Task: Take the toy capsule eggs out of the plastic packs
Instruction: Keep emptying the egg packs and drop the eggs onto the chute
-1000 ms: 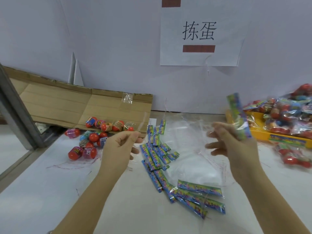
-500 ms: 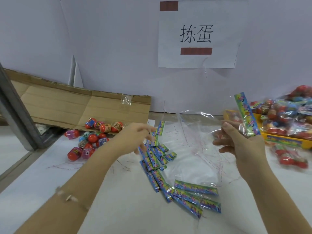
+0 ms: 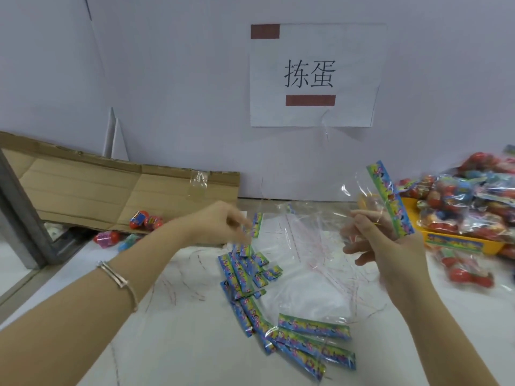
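My right hand (image 3: 390,243) holds up an empty clear plastic pack (image 3: 370,190) by its colourful header strip, above the table's right middle. My left hand (image 3: 220,224) reaches over the middle of the table, fingers loosely apart, blurred, with nothing visible in it. Loose toy capsule eggs (image 3: 145,221), red with printed bands, lie at the left by the cardboard. Full packs of eggs (image 3: 468,207) are heaped at the right. Emptied clear packs (image 3: 301,260) with colourful header strips (image 3: 315,341) lie flat between my arms.
A flattened cardboard box (image 3: 92,188) leans against the wall at the left. A yellow tray (image 3: 446,240) sits under the full packs at the right. A paper sign (image 3: 312,76) hangs on the wall. A grey metal frame (image 3: 19,213) stands at the far left.
My left hand has moved from beside the loose eggs rightward to the table's middle. My right hand has kept the empty pack raised, shifting slightly right.
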